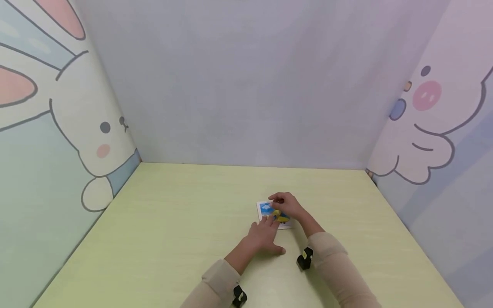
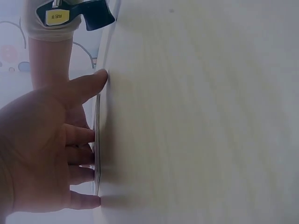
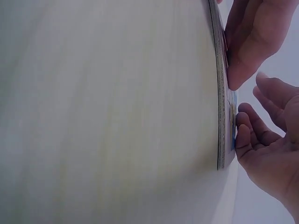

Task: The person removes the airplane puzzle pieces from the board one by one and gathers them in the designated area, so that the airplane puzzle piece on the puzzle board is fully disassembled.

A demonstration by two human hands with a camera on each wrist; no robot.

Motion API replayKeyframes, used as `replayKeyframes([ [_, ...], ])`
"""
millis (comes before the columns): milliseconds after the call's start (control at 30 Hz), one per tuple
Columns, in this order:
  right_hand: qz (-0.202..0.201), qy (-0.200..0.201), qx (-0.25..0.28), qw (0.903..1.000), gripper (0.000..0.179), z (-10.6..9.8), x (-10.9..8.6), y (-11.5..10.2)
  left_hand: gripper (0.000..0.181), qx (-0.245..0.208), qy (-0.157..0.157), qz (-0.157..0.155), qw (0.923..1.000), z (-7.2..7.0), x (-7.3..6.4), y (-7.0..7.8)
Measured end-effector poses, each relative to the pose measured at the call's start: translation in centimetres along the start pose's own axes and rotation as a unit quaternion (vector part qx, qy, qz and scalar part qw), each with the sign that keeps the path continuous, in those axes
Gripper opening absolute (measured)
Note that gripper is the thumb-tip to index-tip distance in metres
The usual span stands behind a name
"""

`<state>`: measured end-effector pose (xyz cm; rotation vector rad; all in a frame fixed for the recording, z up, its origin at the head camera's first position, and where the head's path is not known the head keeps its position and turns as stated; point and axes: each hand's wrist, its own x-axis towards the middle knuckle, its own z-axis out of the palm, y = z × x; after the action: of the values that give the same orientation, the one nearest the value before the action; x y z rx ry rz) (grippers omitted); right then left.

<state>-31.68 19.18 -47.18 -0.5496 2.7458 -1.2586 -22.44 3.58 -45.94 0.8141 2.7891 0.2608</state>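
Note:
A small white-bordered picture board (image 1: pixel 259 210) with blue sky, a white cloud and a yellow figure lies flat on the table. My left hand (image 1: pixel 263 237) rests with spread fingers on its near part, and its thumb stretches out to the right along the table. Over the board's right side is my right hand (image 1: pixel 288 206), partly covering the picture. Its loosely curled fingers (image 3: pixel 244 135) touch the picture in the right wrist view, and I see nothing held. The board's layered edge (image 3: pixel 221 107) shows there too.
The pale yellow-green table (image 1: pixel 173 214) meets a grey back wall (image 1: pixel 246 85). Side panels carry a cartoon rabbit (image 1: pixel 92 141) and a cartoon pig (image 1: pixel 443 111). Black wrist devices (image 1: pixel 305 259) sit below both beige sleeves (image 1: pixel 339 265).

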Motion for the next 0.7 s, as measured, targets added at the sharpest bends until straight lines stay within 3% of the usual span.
replayKeyframes([
  [133, 0.029, 0.005, -0.005, 0.9996, 0.022, 0.1, 0.5, -0.3, 0.087, -0.002, 0.0, 0.007, 1.0, 0.0, 0.1, -0.2],
  [367, 0.05, -0.02, -0.065, 0.9964, 0.016, 0.9, 1.1, -0.8, 0.087, -0.004, 0.01, 0.022, 0.9997, 0.1, -0.1, -0.6],
  [700, 0.082, -0.041, -0.059, 0.994, 0.01, 1.0, 1.6, -1.5, 0.082, -0.014, 0.015, 0.031, 0.9993, 0.7, 0.3, -1.2],
])
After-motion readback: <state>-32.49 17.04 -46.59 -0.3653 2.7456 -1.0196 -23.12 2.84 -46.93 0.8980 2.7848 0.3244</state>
